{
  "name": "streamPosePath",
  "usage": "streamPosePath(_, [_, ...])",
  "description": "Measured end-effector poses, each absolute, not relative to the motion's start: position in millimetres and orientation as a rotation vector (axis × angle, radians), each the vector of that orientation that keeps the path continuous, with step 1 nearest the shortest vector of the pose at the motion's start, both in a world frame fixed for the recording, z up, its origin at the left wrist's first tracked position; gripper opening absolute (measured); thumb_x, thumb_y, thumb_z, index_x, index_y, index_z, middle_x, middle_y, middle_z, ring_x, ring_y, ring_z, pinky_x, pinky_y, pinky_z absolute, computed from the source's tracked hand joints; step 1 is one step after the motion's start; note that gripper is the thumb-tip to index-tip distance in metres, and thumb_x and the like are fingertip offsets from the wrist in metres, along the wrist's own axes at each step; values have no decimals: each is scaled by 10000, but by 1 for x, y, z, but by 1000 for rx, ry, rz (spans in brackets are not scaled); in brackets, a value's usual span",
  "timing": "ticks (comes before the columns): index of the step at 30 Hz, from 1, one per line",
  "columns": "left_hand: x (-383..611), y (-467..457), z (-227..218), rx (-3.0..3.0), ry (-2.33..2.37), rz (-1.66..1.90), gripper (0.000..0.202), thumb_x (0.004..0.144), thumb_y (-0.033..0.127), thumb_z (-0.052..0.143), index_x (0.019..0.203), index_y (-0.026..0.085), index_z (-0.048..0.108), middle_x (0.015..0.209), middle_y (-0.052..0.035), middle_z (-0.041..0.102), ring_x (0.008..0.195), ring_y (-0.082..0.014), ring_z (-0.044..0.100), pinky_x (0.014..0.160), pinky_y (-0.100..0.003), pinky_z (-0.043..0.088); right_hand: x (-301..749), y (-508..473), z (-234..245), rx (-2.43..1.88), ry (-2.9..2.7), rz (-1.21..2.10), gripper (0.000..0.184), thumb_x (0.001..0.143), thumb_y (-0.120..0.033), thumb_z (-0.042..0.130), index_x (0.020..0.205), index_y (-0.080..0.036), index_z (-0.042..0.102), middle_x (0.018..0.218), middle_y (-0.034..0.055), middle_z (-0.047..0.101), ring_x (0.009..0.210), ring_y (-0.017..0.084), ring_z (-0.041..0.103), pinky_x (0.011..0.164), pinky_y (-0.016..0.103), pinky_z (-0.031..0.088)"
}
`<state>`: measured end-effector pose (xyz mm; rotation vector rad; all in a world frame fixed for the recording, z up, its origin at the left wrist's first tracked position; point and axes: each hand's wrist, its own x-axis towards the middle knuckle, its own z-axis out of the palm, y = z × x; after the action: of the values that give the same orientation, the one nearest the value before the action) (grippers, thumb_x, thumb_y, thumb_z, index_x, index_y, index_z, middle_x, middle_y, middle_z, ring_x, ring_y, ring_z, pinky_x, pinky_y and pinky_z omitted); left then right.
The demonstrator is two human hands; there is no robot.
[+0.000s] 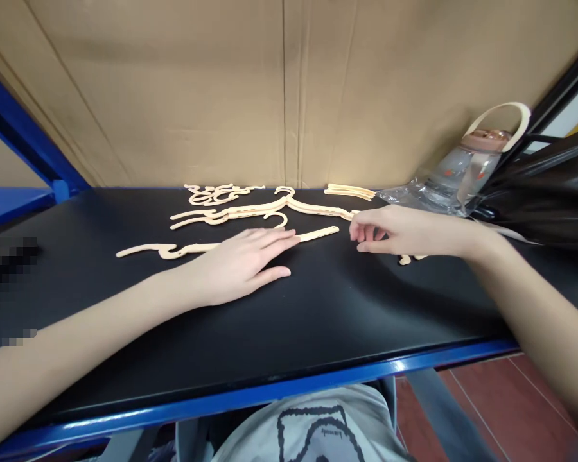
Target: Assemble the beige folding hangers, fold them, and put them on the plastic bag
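My left hand (248,266) lies with its fingers stretched out flat over a cream plastic folding hanger piece (320,234), covering its middle. The piece's hooked end (166,250) and a small curved hook (279,219) show around the hand. Just right of the piece's far end, my right hand (380,231) hovers above the table with loosely curled fingers. A gap shows between thumb and fingers, and I see nothing held there. Behind both hands rests a hanger with a hook (284,196), its right end partly hidden by my right hand.
A pile of loose cream hooked parts (216,194) lies at the back left, and several curved strips (349,191) at the back. Small pieces (404,260) sit below my right wrist. A clear bottle (467,170), plastic wrap (404,192) and a black bag (553,186) stand right.
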<state>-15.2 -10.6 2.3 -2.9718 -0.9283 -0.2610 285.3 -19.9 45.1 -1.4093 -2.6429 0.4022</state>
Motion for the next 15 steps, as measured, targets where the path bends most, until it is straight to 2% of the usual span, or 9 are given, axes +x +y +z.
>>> streamPosePath(3, [-14, -10, 2, -2971, -950, -242, 508, 981, 489, 354, 1398, 218, 455, 1441, -93, 487, 1295, -274, 459, 1079, -437, 347, 304, -19, 55, -1558, -2567, 452, 225, 772, -405, 645, 905, -224, 628, 896, 42, 688, 750, 183, 641, 620, 291, 478])
streamPosePath(8, [-16, -8, 5, -2903, -910, -309, 408, 984, 427, 370, 1229, 167, 565, 1191, -105, 615, 1092, -261, 566, 951, -400, 416, 334, -17, 65, -1875, -2526, 614, 279, 601, -378, 789, 759, -240, 605, 840, 62, 687, 730, 225, 650, 533, 308, 485])
streamPosePath(12, [-1, -14, -2, -2866, -975, -451, 326, 979, 377, 401, 1123, 166, 603, 1056, -79, 619, 1008, -238, 563, 901, -384, 425, 328, -17, 61, -1893, -2548, 803, 251, 678, -363, 728, 690, -228, 516, 699, 27, 667, 638, 192, 630, 509, 284, 446])
streamPosePath(15, [22, -18, -8, -2897, -971, -469, 277, 975, 341, 422, 1083, 166, 609, 1043, -69, 605, 975, -232, 548, 891, -381, 424, 308, -15, 52, -1667, -2569, 855, 220, 746, -377, 669, 726, -213, 524, 699, 21, 662, 673, 172, 630, 557, 266, 446])
